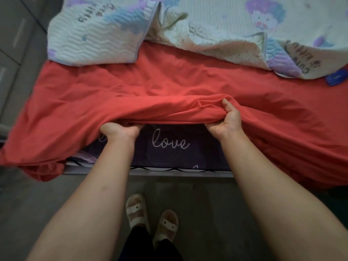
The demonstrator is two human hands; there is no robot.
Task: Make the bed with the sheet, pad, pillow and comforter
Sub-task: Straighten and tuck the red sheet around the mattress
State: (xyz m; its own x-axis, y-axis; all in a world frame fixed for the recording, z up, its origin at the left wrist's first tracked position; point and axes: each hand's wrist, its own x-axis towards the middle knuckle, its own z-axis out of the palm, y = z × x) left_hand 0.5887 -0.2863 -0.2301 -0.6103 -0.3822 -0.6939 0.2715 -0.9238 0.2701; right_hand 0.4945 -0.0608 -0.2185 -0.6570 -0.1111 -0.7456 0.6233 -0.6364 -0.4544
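Left hand and right hand, apart, both clamped on near edge of red sheet, held up off dark mattress. Sheet looks soft, light, limp: best gripped at hem, not mid-cloth. Quilted pad crumpled at far side.

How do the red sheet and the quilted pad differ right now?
The red sheet is plain; the quilted pad is pale with cartoon prints. The left hand and right hand grip the sheet's near edge; the pad lies untouched, on top of it. Both are rumpled.
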